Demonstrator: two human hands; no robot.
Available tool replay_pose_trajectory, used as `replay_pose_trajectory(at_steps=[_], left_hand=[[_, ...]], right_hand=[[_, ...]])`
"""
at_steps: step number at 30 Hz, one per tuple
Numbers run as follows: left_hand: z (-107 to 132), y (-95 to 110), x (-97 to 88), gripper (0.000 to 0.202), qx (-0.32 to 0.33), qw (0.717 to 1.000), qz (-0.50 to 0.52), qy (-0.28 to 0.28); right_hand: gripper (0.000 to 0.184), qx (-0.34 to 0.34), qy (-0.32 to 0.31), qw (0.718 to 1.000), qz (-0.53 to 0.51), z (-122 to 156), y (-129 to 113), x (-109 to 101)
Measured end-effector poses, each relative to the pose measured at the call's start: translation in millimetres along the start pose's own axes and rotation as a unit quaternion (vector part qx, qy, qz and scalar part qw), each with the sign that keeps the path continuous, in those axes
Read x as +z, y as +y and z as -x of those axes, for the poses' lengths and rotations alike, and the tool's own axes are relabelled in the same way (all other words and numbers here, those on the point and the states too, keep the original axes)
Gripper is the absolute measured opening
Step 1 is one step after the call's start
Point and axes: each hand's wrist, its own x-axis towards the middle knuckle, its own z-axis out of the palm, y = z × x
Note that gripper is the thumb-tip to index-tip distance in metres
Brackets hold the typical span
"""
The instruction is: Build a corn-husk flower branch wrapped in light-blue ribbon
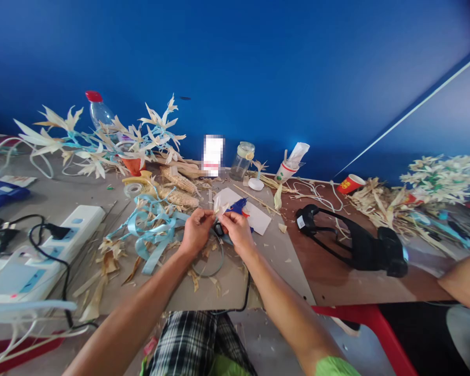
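Note:
Over the middle of the table, my left hand and my right hand meet, fingertips pinched together. Between them they grip a small pale strip of corn husk, partly hidden by the fingers. Just behind my right hand, a blue glue gun lies on a white sheet. Light blue ribbon is heaped left of my left hand. Dried corn cobs lie behind the ribbon. Husk scraps are scattered below my hands.
Husk flowers on blue stems stand in an orange pot at back left. A power strip with cables lies left. A glass jar stands behind. Right are a black headset, a red cup and another person's arm.

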Motion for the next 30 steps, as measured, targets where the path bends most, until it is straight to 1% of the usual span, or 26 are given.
replay_pose_trajectory(at_steps=[6, 10, 15, 20, 25, 30], left_hand=[[1, 2, 0.0, 0.009, 0.027, 1.0, -0.003, -0.011], [0, 1, -0.8, 0.012, 0.007, 1.0, 0.017, -0.007], [-1, 4, -1.2, 0.018, -0.018, 0.999, 0.04, -0.004], [-2, 9, -2.5, 0.022, -0.039, 0.999, 0.035, 0.007], [-3, 9, -4.5, 0.023, -0.048, 0.998, 0.041, 0.031], [-4, 9, -5.2, 0.027, -0.056, 0.997, 0.045, 0.042]], right_hand=[[0.026, 0.034, -0.031, 0.996, -0.078, 0, -3, 1], [0.023, 0.043, -0.054, 0.988, -0.135, 1, -10, 0], [0.021, 0.052, -0.063, 0.982, -0.169, 0, -15, -5], [0.02, 0.033, -0.078, 0.974, -0.21, 0, -19, -11], [0.019, 0.016, -0.072, 0.968, -0.242, 1, -27, -17], [0.024, -0.018, -0.031, 0.967, -0.252, -3, -31, -23]])
